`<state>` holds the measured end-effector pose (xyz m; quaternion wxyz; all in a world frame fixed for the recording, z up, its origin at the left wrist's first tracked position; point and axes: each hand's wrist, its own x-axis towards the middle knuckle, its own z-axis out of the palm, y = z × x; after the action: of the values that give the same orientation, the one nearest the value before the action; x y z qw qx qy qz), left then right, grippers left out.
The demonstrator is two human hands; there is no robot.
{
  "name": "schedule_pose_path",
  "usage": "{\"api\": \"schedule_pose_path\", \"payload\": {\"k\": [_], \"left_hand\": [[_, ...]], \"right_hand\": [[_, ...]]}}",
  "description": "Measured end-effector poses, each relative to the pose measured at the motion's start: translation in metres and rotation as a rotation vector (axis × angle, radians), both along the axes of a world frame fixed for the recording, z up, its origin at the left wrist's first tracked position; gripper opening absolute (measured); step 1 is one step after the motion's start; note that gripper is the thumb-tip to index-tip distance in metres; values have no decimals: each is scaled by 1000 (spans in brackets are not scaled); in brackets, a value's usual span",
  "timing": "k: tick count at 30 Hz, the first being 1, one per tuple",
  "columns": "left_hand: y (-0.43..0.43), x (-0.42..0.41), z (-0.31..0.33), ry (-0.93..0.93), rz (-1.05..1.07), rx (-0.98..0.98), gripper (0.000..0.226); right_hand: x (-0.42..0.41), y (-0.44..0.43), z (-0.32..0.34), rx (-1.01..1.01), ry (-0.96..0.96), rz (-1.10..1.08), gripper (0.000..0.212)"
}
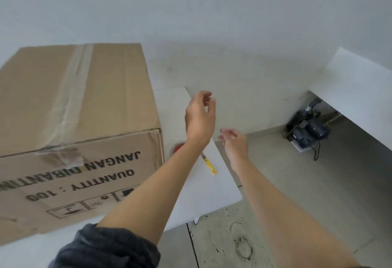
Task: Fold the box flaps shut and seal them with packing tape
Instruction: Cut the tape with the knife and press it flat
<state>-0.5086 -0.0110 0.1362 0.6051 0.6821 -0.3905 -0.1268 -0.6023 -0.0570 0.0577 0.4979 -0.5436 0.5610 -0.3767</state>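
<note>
Nearest, at bottom left: noted a dark rolled sleeve (110, 248) on the left forearm. Found the left hand (200, 117) raised above the white table (212, 195), just right of the cardboard box (70, 102), fingers loosely curled, gripping nothing. Found the right hand (234, 141) lower and further right, near the table's right edge, fingers relaxed, likewise empty. Recorded the box at left on the table, top flaps folded flat, with a strip of clear tape (78, 76) along the centre seam and onto the near face (print upside down: "QUANTITY : 100"). Logged a yellow-handled knife (210, 165) lying on the table between the forearms. Saw a red item (179, 147) behind the left wrist, mostly hidden; cannot identify. Noted dark equipment (307, 131) on the floor, far right, under a white counter (356, 89).
</note>
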Motion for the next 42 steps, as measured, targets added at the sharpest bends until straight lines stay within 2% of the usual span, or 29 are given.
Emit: {"api": "schedule_pose_path", "payload": {"k": [5, 9, 12, 14, 16, 18, 20, 21, 23, 25, 29, 32, 38, 42], "left_hand": [[27, 48, 89, -120, 88, -182, 17], [76, 115, 114, -175, 152, -197, 9], [124, 166, 107, -292, 142, -67, 14], [157, 196, 95, -434, 97, 108, 21], [184, 222, 81, -604, 12, 383, 35], [204, 240, 73, -668, -119, 642, 67], [214, 256, 74, -685, -262, 764, 106], [217, 263, 76, -692, -322, 801, 119], [221, 275, 77, -695, -404, 837, 128], [223, 277, 75, -711, -420, 827, 128], [221, 273, 69, -774, -383, 852, 136], [217, 276, 68, -783, -379, 877, 139], [213, 281, 65, -827, -330, 794, 132], [202, 294, 65, -871, -241, 656, 111]], "right_hand": [[54, -1, 98, -195, -137, 64, 14], [106, 26, 138, -335, -158, 216, 11], [143, 63, 146, -442, -28, 442, 10], [159, 84, 148, -512, 164, 623, 17], [169, 96, 153, -564, 363, 765, 25], [174, 105, 160, -572, 579, 857, 45], [179, 114, 166, -508, 746, 932, 72], [182, 118, 168, -476, 797, 956, 83], [187, 124, 167, -452, 860, 976, 94], [189, 127, 166, -442, 899, 968, 97], [195, 132, 167, -432, 920, 901, 95], [198, 137, 172, -415, 913, 852, 87], [212, 135, 171, -459, 872, 767, 75], [228, 115, 166, -512, 873, 795, 72]]}}
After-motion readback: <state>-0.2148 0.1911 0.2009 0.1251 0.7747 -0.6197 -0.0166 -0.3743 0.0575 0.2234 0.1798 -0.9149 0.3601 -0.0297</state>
